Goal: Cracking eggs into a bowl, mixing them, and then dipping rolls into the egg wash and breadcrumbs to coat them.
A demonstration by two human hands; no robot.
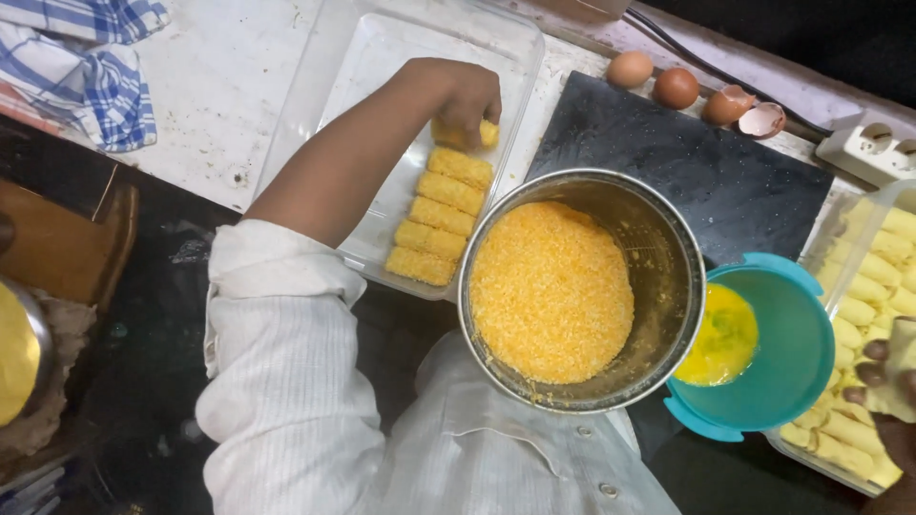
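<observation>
Left hand [469,100] has its fingers curled around a breaded roll [465,134], holding it down in the clear tray [382,57] at the top of a row of four more. Right hand [887,381] pinches one pale roll [899,367] over the second tray [840,238]. One steel pot of crumbs [551,291], one teal bowl of beaten egg [763,348], two whole eggs [653,78].

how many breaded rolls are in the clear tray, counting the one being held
5. Four breaded rolls lie in a column in the clear tray, running from its near edge upward. The fifth roll is at the top, under the left hand, partly hidden.
</observation>
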